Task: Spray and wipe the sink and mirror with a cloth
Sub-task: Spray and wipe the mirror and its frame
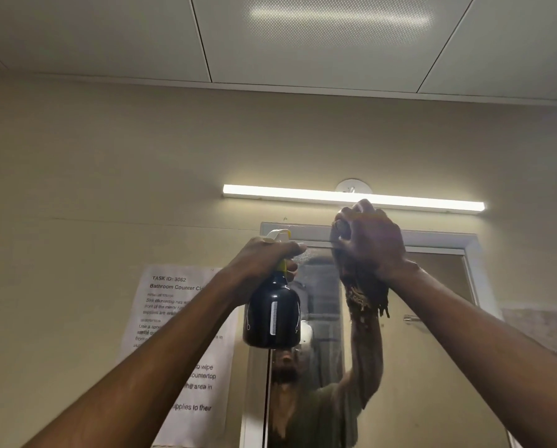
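White printed paper notice [176,334] taped left of the white-framed wall mirror [432,367]: left forearm covers its middle lines. Mirror's lower part cut off by bottom edge. Black spray bottle [272,321] hides part of the reflection; glass blurred.

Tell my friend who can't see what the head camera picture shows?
A person's left hand holds a black spray bottle up to a mirror, while the right hand grips a brown cloth near the top. A strip light glows above.
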Action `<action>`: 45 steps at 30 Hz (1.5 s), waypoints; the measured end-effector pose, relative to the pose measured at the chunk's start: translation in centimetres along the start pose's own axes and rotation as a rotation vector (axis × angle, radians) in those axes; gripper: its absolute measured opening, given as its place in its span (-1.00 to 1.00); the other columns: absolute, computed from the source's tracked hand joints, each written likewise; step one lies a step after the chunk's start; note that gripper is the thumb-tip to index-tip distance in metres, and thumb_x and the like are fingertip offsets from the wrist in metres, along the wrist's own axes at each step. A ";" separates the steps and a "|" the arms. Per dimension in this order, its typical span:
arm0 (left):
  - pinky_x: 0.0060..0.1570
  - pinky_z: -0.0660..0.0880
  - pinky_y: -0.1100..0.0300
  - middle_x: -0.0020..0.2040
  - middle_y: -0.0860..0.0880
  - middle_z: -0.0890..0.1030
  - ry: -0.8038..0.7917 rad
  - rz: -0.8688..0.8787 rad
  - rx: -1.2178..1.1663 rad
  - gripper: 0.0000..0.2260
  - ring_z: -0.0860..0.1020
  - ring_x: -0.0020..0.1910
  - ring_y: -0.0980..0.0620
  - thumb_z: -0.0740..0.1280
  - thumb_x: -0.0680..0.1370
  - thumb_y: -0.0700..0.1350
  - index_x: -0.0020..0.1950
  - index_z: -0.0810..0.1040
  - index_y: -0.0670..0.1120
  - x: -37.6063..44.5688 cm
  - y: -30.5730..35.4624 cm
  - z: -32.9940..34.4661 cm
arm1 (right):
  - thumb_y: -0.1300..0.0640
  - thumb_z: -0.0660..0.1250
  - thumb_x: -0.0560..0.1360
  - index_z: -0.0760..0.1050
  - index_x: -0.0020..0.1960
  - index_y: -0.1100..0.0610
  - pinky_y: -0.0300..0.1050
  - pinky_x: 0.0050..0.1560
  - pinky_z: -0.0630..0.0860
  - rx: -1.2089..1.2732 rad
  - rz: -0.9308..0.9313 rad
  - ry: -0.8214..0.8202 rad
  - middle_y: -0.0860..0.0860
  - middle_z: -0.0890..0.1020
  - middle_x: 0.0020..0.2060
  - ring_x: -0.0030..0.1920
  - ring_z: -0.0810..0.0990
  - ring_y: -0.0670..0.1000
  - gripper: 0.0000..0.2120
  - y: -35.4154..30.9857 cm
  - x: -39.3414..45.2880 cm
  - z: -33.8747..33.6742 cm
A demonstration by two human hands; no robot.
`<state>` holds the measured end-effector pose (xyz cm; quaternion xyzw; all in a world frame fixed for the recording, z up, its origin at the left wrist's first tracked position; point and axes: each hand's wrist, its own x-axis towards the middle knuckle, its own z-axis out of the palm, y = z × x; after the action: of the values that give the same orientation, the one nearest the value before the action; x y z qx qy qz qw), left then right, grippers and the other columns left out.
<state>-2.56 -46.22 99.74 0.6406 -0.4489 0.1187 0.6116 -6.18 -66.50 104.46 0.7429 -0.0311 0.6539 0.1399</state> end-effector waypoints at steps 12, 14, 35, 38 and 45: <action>0.07 0.56 -0.02 -0.07 -0.16 0.59 -0.111 0.010 -0.027 -0.76 0.58 -0.11 -0.08 0.41 0.47 0.02 -0.02 0.52 -0.13 1.9 0.7 5.6 | -0.05 0.36 0.50 0.51 0.16 0.12 -0.17 -0.15 0.40 0.022 0.060 0.022 0.10 0.54 0.08 -0.03 0.53 0.06 -0.68 7.3 -2.3 -1.3; 0.20 0.51 -0.11 -0.07 -0.15 0.58 -0.168 0.014 -0.016 -0.65 0.57 -0.09 -0.09 0.41 0.35 0.08 -0.01 0.54 -0.12 1.7 0.9 6.1 | -0.05 0.38 0.49 0.50 0.20 0.14 -0.15 -0.11 0.40 0.003 0.103 0.021 0.14 0.52 0.14 0.03 0.54 0.11 -0.62 8.7 -2.9 -1.6; -0.14 0.57 0.13 -0.16 -0.13 0.57 -0.197 0.040 -0.059 -0.85 0.57 -0.25 -0.02 0.36 0.53 -0.04 -0.08 0.51 -0.12 3.5 1.3 14.4 | -0.10 0.38 0.46 0.50 0.19 0.06 -0.18 -0.13 0.36 -0.005 -0.045 -0.029 0.06 0.53 0.13 0.04 0.53 0.06 -0.63 14.0 -3.5 -2.6; 0.15 0.54 -0.05 -0.07 -0.14 0.60 -0.232 0.047 -0.086 -0.63 0.60 -0.13 -0.06 0.43 0.36 0.08 0.03 0.52 -0.12 3.6 1.4 15.8 | -0.07 0.44 0.42 0.50 0.17 0.06 -0.10 -0.08 0.46 -0.022 0.004 -0.043 0.08 0.53 0.11 0.04 0.52 0.10 -0.61 16.9 -3.9 -3.6; -0.23 0.56 0.17 -0.15 -0.12 0.55 -0.205 0.086 -0.011 -0.90 0.55 -0.23 -0.01 0.29 0.57 -0.08 -0.10 0.50 -0.08 4.1 2.5 18.6 | -0.11 0.38 0.46 0.49 0.16 0.04 -0.18 -0.16 0.33 -0.019 -0.216 -0.116 0.05 0.50 0.14 0.03 0.50 0.06 -0.65 15.6 -2.9 -3.7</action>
<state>-9.39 -64.18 100.14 0.6262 -0.5369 0.0763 0.5602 -13.75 -80.90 104.64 0.7771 0.0349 0.5907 0.2145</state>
